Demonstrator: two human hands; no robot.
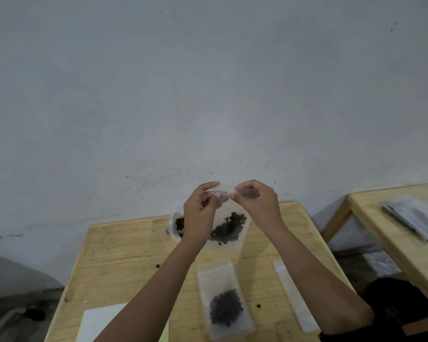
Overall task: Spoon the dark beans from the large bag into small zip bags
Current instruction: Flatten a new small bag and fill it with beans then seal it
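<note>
Grey plaster wall (208, 82), matte w/ faint cracks, fills the upper two-thirds of frame. Below it my table (124, 255): pale wood planks, squared edge, lower centre. 2nd wood table (391, 233) at right edge w/ a flat stack of clear packets (413, 218) on it.

Held bag (229, 230), frosted plastic, rectangular, hangs upright at frame centre, above the table; dark round beans (229, 229) clumped in its lower half. My left hand (200, 213) and right hand (255, 203) each pinch its top strip, thumb against fingers, the two hands nearly touching.

Filled bag (224, 299) lies flat lower centre, same frosted film, beans in a round heap. Narrow white strip (294, 294) lies to its right, apart. Pale sheet (97, 322) at bottom left.

Big bag (177, 225), crinkled clear plastic, mouth open, brownish beans inside, sits behind my left hand, mostly hidden. Two loose beans on the wood, one (258, 305) lower right of centre.
</note>
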